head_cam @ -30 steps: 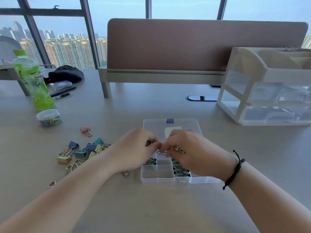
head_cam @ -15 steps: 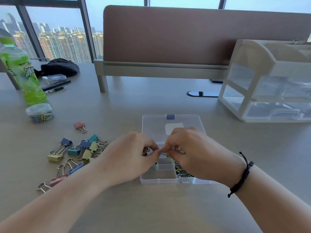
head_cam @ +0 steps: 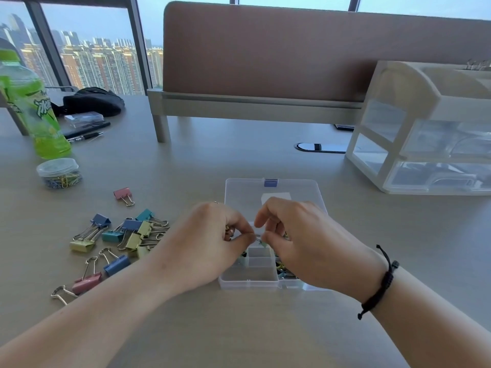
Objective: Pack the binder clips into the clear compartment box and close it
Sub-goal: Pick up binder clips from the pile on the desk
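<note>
The clear compartment box [head_cam: 249,281] lies open on the desk in front of me, its lid [head_cam: 273,193] flat behind it with a blue latch. My left hand [head_cam: 210,245] and my right hand [head_cam: 300,240] meet over the box, fingertips pinched together on a small green binder clip [head_cam: 261,241]. Clips fill the right compartments [head_cam: 285,272]; the rest is hidden by my hands. A pile of coloured binder clips [head_cam: 125,235] lies loose to the left, a pink binder clip [head_cam: 123,195] lying apart.
A green bottle [head_cam: 32,107] and a tub of paper clips [head_cam: 59,172] stand at far left. Pens and a black bag [head_cam: 93,100] lie behind them. A white drawer unit [head_cam: 425,128] stands at right, with a brown desk divider [head_cam: 292,57] across the back.
Both hands stay pinched together over the box, with only small finger movement. The view has shifted slightly down and closer.
</note>
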{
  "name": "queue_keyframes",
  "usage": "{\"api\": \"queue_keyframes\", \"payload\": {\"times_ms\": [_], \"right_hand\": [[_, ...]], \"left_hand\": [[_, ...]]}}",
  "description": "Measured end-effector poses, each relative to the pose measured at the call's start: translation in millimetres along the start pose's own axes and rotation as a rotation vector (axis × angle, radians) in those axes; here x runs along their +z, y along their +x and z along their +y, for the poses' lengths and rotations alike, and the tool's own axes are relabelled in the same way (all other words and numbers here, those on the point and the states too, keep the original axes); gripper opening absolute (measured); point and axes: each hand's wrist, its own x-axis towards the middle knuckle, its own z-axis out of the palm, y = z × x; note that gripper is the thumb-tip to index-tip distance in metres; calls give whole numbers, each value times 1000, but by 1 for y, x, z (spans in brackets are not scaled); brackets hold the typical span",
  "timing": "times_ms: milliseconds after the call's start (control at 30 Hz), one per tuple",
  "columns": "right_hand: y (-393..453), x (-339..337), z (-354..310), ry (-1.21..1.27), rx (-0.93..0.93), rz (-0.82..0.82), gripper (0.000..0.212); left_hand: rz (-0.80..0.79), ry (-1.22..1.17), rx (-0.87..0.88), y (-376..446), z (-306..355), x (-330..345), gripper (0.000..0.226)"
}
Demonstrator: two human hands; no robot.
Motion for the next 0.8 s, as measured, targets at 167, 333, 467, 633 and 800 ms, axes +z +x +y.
{"api": "queue_keyframes", "payload": {"times_ms": [167,333,467,633,800], "right_hand": [[0,-4,-1,-3,-7,-4,13],[-1,-8,0,-43,-39,-29,15],[0,-4,2,-66,-55,-21,16],[1,-2,0,-95,-76,-11,19],[-1,-3,-3,-100,-64,8,17]], "left_hand": [[1,-24,-6,-1,1,-1,8],[-23,-19,-9,-1,0,0,10],[-2,45,39,-1,-4,3,14],[21,29,29,0,-3,3,14],[-23,-76,-74,2,-2,0,15]]}}
